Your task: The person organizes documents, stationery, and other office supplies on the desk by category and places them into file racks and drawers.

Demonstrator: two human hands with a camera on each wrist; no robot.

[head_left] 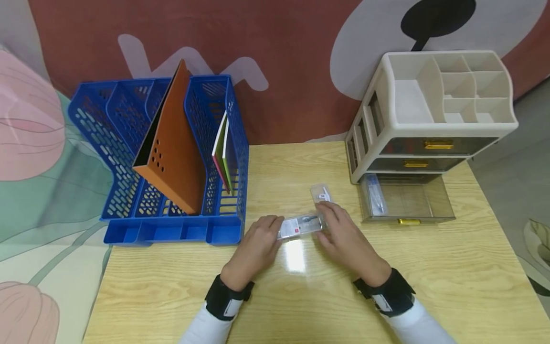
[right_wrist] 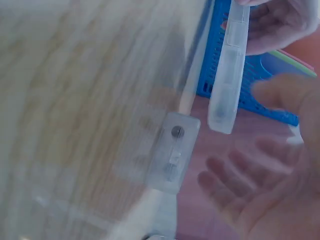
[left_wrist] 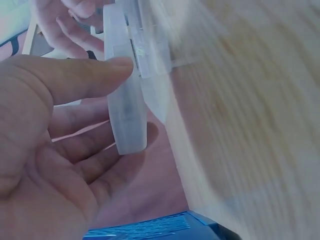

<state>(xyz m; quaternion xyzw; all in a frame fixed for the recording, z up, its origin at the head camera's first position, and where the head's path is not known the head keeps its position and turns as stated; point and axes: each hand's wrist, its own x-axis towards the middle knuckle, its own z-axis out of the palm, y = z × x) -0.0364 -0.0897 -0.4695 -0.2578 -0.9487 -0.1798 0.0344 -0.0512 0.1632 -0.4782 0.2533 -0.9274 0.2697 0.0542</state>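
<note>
A long clear plastic case (head_left: 301,226) with a white label spans the space between the two hands over the table. My left hand (head_left: 259,240) pinches its left end, the thumb on one face and the fingers behind the other, as the left wrist view shows of the case (left_wrist: 127,107). Beside the case's other end is my right hand (head_left: 345,235). In the right wrist view the fingers of this right hand (right_wrist: 272,185) are spread and hold nothing. A smaller clear box (head_left: 321,192) with a whitish item inside lies on the table just beyond the right fingertips.
At left stands a blue perforated file rack (head_left: 225,231), holding an orange folder (head_left: 178,157) and thin booklets (head_left: 224,157). A white desktop organizer (head_left: 388,114) stands at right, its bottom drawer (head_left: 429,200) pulled out with a clear packet (head_left: 375,196) inside.
</note>
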